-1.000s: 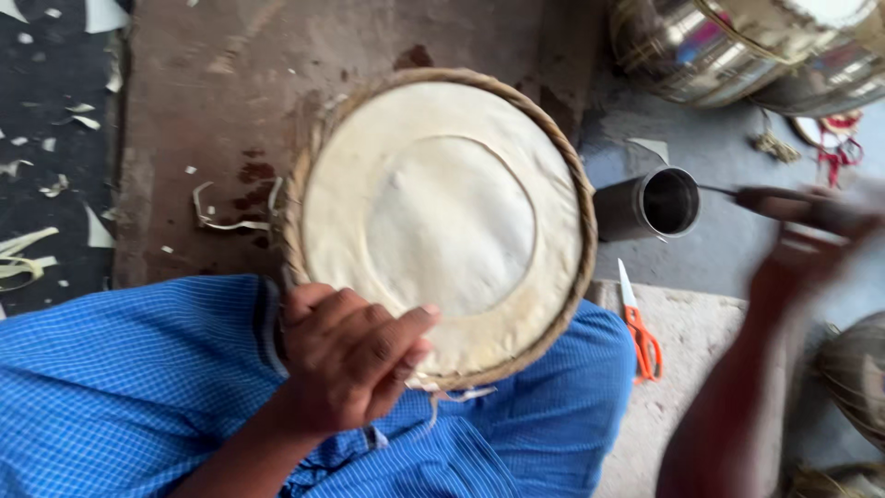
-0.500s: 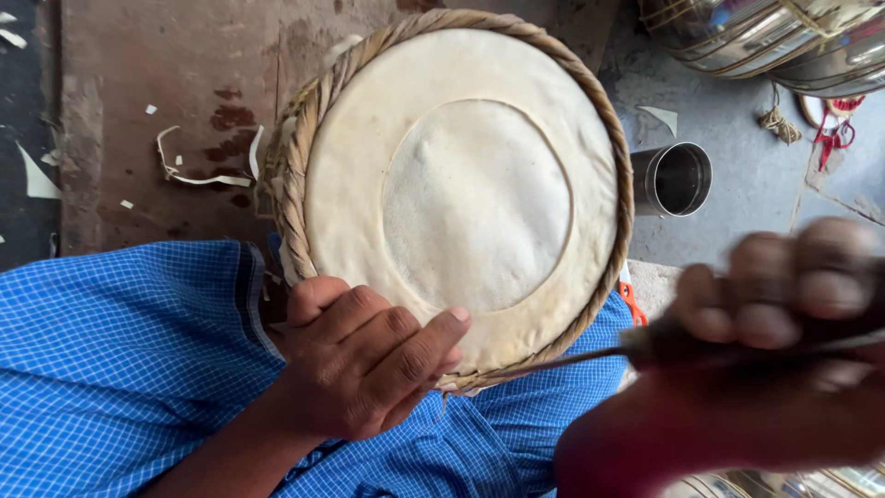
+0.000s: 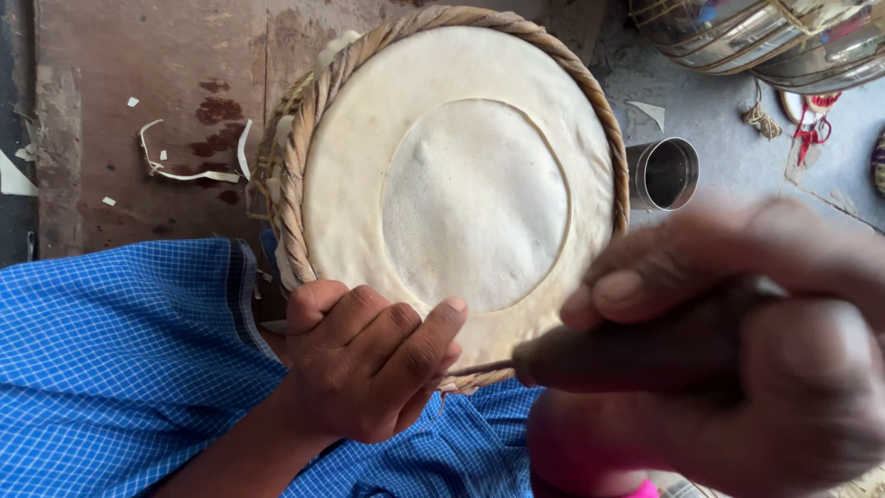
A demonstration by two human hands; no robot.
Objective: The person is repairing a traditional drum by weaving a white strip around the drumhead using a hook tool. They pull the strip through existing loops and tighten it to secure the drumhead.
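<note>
Drum head: a round, pale skin (image 3: 461,184) with a raised inner circle, ringed by a braided woven rim (image 3: 300,166); it rests on the person's lap, face up, and everything below is placed against it.
Left hand: the left hand (image 3: 369,360) sits on the drum's near edge, fingers curled together and pressing down on skin and braid, seemingly to keep the drum from turning.
Right hand: the right hand (image 3: 737,369), close to the camera and blurred, is below and right of the drum, fingers clamped round a dark tool handle (image 3: 636,355).
Tool tip: a thin metal point (image 3: 479,369) reaches from the handle to the drum's near rim, right beside the left fingers, probably so they can guide it.
Cup: a small steel cup (image 3: 662,172) lies just right of the drum.
Scraps: pale strips and shavings (image 3: 180,171) lie left of the drum on the brown board (image 3: 138,74).
Cloth: blue checked cloth (image 3: 120,360) covers the lap beneath the drum.
Metal shells: shiny vessels (image 3: 756,37) stand beyond the drum, upper right.
</note>
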